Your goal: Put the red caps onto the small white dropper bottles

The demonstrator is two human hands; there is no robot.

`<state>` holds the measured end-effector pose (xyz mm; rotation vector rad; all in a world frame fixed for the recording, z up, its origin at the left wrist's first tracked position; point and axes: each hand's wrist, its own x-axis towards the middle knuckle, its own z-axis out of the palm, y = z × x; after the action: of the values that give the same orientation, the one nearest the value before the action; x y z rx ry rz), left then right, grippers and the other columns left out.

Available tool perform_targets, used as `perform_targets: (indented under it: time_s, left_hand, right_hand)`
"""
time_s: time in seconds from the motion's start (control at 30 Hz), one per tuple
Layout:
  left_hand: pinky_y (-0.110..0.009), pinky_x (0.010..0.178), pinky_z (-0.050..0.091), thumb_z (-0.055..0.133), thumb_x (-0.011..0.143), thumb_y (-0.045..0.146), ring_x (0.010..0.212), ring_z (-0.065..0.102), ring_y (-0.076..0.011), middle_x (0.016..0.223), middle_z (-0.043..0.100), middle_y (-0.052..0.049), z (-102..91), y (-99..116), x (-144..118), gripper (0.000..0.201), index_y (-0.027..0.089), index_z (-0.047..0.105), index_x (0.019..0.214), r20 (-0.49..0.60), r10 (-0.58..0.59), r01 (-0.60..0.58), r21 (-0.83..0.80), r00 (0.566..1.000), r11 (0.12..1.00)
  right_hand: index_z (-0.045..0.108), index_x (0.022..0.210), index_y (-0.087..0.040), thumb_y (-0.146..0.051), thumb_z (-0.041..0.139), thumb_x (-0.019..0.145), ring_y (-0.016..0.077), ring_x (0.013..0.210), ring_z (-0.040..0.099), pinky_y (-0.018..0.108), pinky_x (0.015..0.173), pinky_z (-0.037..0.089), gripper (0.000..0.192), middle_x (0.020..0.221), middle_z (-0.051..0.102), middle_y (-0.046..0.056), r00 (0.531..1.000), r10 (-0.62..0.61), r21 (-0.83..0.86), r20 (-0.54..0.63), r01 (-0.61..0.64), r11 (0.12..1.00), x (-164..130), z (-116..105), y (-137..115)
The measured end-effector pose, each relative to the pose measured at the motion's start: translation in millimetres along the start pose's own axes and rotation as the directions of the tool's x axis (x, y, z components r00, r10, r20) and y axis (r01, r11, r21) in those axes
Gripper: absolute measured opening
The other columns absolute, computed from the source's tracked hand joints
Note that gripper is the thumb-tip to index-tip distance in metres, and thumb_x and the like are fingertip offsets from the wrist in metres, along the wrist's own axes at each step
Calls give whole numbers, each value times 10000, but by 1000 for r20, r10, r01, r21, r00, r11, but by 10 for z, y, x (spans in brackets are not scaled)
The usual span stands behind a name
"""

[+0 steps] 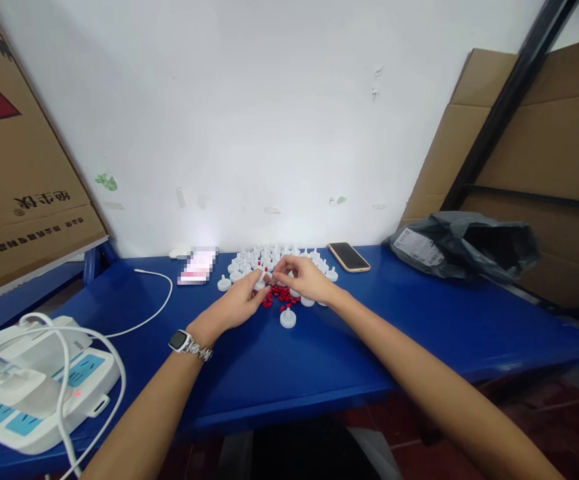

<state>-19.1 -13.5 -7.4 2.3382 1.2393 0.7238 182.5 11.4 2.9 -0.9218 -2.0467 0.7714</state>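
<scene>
My left hand (235, 301) is closed on a white nozzle cap (260, 283), a round cap with a thin spout. Close by on the right, my right hand (305, 277) has its thumb and forefinger pinched beside that cap; what lies between them is too small to make out. Under and between the hands is a pile of small red tips (282, 293). Behind it many more white nozzle caps (267, 253) stand spout up, partly hidden by my hands. One single white nozzle cap (288, 319) stands nearer the front of the blue table (289, 373).
A phone (349, 257) lies to the right of the caps, and a grey plastic bag (462, 245) is farther right. On the left are a power strip (44, 393) with white cables and a blurred-out lit screen (198, 265). Cardboard (24, 153) leans at the left.
</scene>
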Motion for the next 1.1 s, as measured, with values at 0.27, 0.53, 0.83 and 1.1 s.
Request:
perform_targets:
  time_s: [0.27, 0.53, 0.83, 1.1]
  left_hand:
    - [-259, 512, 326, 449, 911, 325, 525, 490, -140, 660, 533, 40, 47, 40, -18, 228, 199, 442, 1101, 21, -16, 16, -6, 1000, 1000]
    - [-254, 502, 313, 483, 863, 302, 514, 486, -138, 613, 504, 64, -3, 146, -36, 261, 207, 407, 1094, -19, -19, 19, -4, 1000, 1000]
    - [-287, 596, 406, 499, 869, 313, 670, 604, -190, 795, 616, -14, -58, 245, -71, 384, 202, 365, 1212, -39, 0, 0, 4, 999, 1000]
    - [-297, 670, 456, 517, 897, 324, 706, 602, -168, 921, 636, -43, -83, 178, 27, 356, 192, 414, 1211, -149, 83, -89, -30, 985, 996]
  right_hand:
    - [640, 806, -157, -488, 732, 752, 137, 683, 613, 270, 658, 477, 348, 734, 666, 23, 998, 50, 427, -46, -26, 904, 29, 126, -58]
    - [558, 762, -182, -563, 718, 738, 119, 592, 550, 253, 586, 435, 414, 651, 610, -12, 994, 66, 404, -91, -24, 914, 20, 146, -115]
    - [491, 791, -204, -408, 328, 1010, 107, 569, 435, 233, 585, 326, 341, 627, 480, -48, 991, -130, -113, 24, 132, 985, -43, 140, -236]
    - [452, 746, -205, -436, 347, 1000, 116, 602, 432, 237, 605, 335, 358, 641, 450, -42, 983, -128, -147, -128, 109, 983, 26, 146, -226]
